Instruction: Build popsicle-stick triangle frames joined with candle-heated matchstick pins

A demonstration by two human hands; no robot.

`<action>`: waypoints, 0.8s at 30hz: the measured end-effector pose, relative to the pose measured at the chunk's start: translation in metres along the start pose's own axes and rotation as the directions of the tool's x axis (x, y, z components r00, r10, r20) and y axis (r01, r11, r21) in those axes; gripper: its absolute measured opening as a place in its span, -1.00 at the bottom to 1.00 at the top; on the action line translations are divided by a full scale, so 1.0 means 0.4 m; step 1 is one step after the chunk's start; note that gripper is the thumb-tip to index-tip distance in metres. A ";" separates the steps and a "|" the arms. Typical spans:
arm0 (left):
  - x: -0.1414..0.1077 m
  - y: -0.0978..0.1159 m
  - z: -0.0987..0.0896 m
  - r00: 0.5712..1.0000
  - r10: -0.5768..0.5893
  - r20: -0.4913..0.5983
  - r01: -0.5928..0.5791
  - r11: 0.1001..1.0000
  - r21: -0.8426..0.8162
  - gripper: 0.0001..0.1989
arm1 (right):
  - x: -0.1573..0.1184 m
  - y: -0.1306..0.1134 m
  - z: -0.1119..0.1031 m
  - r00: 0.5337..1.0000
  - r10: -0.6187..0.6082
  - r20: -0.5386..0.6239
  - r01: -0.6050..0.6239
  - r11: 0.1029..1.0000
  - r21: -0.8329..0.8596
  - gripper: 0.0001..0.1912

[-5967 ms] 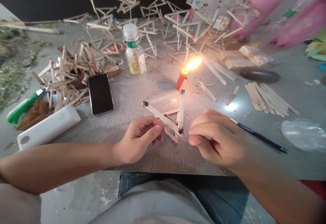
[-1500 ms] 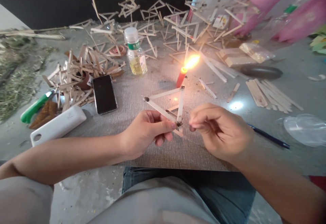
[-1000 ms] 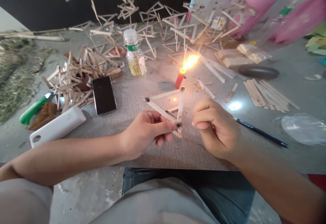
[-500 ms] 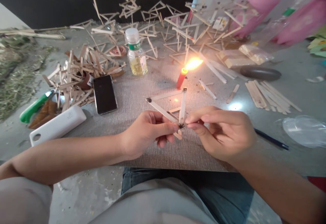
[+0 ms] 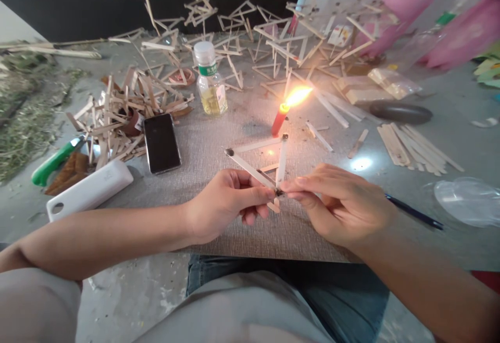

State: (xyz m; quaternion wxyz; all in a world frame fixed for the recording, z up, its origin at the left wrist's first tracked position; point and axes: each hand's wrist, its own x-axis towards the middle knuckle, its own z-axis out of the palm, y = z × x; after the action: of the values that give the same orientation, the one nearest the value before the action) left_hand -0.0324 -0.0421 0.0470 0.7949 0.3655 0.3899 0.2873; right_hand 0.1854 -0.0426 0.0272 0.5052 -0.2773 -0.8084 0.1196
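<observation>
My left hand [image 5: 230,202] pinches a triangle of flat wooden sticks [image 5: 250,170] near its lowest corner. Dark lumps mark the triangle's corners, and a further stick pokes out below my fingers. Against that lowest corner are the fingertips of my right hand [image 5: 339,202], thumb and forefinger pressed together. Anything between them is too small to make out. Just beyond the triangle a red candle [image 5: 278,120] stands slightly tilted, its flame [image 5: 299,94] blowing to the right.
A phone [image 5: 162,143], a bottle of yellow liquid [image 5: 211,85] and a heap of sticks [image 5: 117,114] lie to the left, beside a white power bank-like block [image 5: 91,189] and a green handle [image 5: 57,162]. Joined stick frames [image 5: 273,46] spread behind. Loose sticks [image 5: 416,148] and a black pen [image 5: 416,212] are right.
My right fingertips have moved a little left, from just beside the triangle's lowest corner to touching it. My left hand and the triangle have hardly moved.
</observation>
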 end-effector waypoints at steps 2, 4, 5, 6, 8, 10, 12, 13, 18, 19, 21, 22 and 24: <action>0.000 0.000 0.000 1.000 -0.001 -0.006 0.001 1.000 -0.009 -0.80 | -0.008 0.006 -0.002 0.998 -0.054 -0.037 0.054 0.998 -0.016 -0.55; 0.001 0.001 0.001 1.000 -0.004 -0.024 0.004 1.000 -0.014 -0.79 | -0.015 0.008 -0.004 0.993 -0.073 -0.092 0.069 0.996 -0.048 -0.51; 0.001 0.001 0.001 1.000 -0.004 -0.029 0.004 1.000 -0.014 -0.78 | -0.016 0.008 -0.006 0.992 -0.067 -0.107 0.060 0.996 -0.064 -0.51; 0.002 0.001 0.001 0.999 -0.005 -0.032 0.004 1.000 -0.011 -0.78 | -0.016 0.006 -0.007 0.992 -0.059 -0.111 0.051 0.996 -0.073 -0.54; 0.003 0.001 0.000 1.000 0.000 -0.029 0.000 1.000 -0.007 -0.78 | -0.012 0.000 -0.010 0.996 -0.049 -0.079 0.045 0.997 -0.059 -0.60; 0.003 0.001 -0.001 1.000 0.006 -0.020 -0.006 1.000 -0.003 -0.78 | -0.005 -0.008 -0.010 0.998 -0.053 -0.023 0.052 0.998 -0.030 -0.63; 0.002 0.001 -0.002 1.000 0.011 -0.013 -0.011 1.000 -0.002 -0.79 | 0.002 -0.013 -0.010 0.998 -0.067 0.020 0.067 0.997 -0.034 -0.65; 0.002 0.001 -0.002 1.000 0.012 -0.010 -0.012 1.000 0.000 -0.79 | 0.005 -0.015 -0.009 0.997 -0.071 0.042 0.073 0.996 -0.043 -0.65; 0.003 -0.001 -0.003 1.000 0.014 0.001 -0.014 1.000 0.003 -0.80 | 0.014 -0.012 -0.004 0.992 -0.092 0.092 0.095 0.995 -0.032 -0.66; 0.004 -0.002 -0.004 1.000 0.016 0.000 -0.016 1.000 0.005 -0.80 | 0.015 -0.010 -0.003 0.991 -0.092 0.097 0.094 0.995 -0.020 -0.65; 0.004 -0.005 -0.005 1.000 0.023 -0.006 -0.023 1.000 0.013 -0.80 | 0.014 -0.010 -0.004 0.991 -0.084 0.107 0.083 0.996 0.007 -0.65; 0.004 -0.006 -0.005 0.999 0.029 -0.015 -0.028 0.999 0.018 -0.81 | 0.012 -0.010 -0.005 0.992 -0.076 0.103 0.074 0.997 0.023 -0.65; 0.003 -0.007 -0.004 0.999 0.039 -0.037 -0.038 0.999 0.030 -0.80 | 0.008 -0.012 -0.008 0.997 -0.052 0.057 0.049 0.997 0.058 -0.65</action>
State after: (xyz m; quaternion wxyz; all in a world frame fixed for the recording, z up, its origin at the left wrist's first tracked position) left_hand -0.0327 -0.0423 0.0433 0.7763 0.3794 0.4017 0.3036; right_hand 0.1858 -0.0450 0.0334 0.4919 -0.2387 -0.8259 0.1375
